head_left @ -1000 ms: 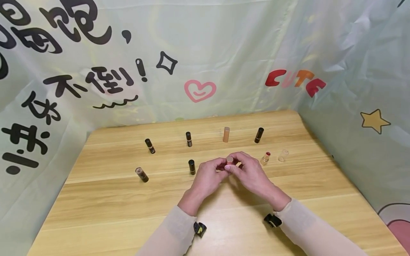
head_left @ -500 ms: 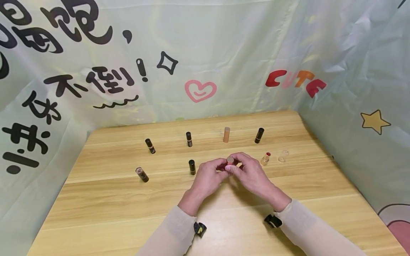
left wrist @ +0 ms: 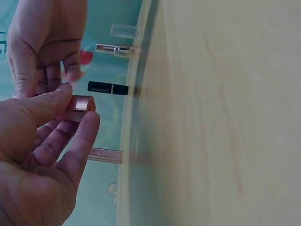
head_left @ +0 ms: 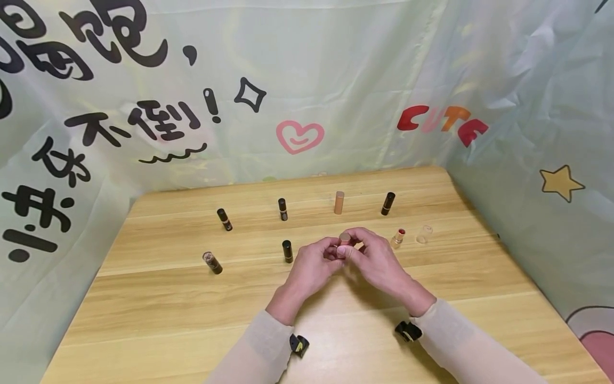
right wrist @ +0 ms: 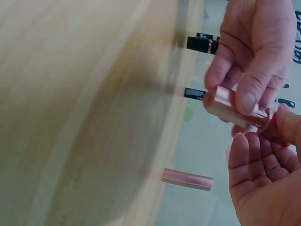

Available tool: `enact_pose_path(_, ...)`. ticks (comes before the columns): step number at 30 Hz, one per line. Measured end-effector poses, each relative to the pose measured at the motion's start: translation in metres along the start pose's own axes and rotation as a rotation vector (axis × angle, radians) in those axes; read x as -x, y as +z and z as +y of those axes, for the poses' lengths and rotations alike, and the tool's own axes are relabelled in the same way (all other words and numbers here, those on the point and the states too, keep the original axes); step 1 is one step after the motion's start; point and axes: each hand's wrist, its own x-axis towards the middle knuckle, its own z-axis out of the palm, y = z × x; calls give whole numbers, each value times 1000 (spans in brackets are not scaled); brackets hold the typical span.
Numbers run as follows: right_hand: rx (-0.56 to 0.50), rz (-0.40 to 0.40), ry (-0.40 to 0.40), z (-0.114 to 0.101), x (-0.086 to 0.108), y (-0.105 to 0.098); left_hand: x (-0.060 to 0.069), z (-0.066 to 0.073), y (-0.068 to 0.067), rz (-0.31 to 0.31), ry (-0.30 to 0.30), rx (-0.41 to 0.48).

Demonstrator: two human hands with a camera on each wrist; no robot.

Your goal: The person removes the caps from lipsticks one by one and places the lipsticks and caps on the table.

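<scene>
My left hand point(head_left: 314, 265) and right hand point(head_left: 374, 261) meet above the middle of the table, both on one rose-gold lipstick tube point(right wrist: 228, 107). The left thumb and fingers grip its lower part, seen in the right wrist view. At the upper end, my right thumb and fingers pinch the tube; they hide much of that part. To the right of the hands stands an uncapped lipstick point(head_left: 397, 238) with a red tip. A clear cap point(head_left: 424, 234) lies or stands beside it. Left of my left hand is a black lipstick point(head_left: 287, 251).
Along the back stand two black lipsticks, one at the left point(head_left: 224, 219) and one nearer the middle point(head_left: 283, 209), a rose-gold lipstick point(head_left: 339, 202) and another black lipstick point(head_left: 388, 204). A dark tube with a patterned top point(head_left: 212, 262) stands at left. Printed cloth point(head_left: 360, 80) hangs behind the table.
The top of the held lipstick tube shows slightly higher between the fingers. Both hands stay almost in place, and the other lipsticks have not moved.
</scene>
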Motion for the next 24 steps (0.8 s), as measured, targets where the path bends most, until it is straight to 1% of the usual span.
enact_pose_path(2,-24,24,2,0,-1,-4,0,-1,0,-2,-25,11)
enact_pose_path(5,-65,99,1,0,-4,-11,0,-3,-1,13,-46,14)
enact_pose_path(8,-67,181,-10,3,-6,-16,-2,-4,-1,51,-60,7)
enact_pose_path(11,-45,217,-3,8,-6,-19,-4,-5,0,96,-63,-9)
enact_pose_path(14,-8,207,19,13,-6,-20,-8,-4,2,132,-72,-36)
enact_pose_path(16,27,195,31,16,-5,-20,-10,-4,3,146,-77,-48)
enact_pose_path(22,173,135,61,29,-6,-19,-18,-3,7,154,-85,-48)
enact_pose_path(24,229,114,72,32,-7,-18,-20,-3,8,152,-89,-67)
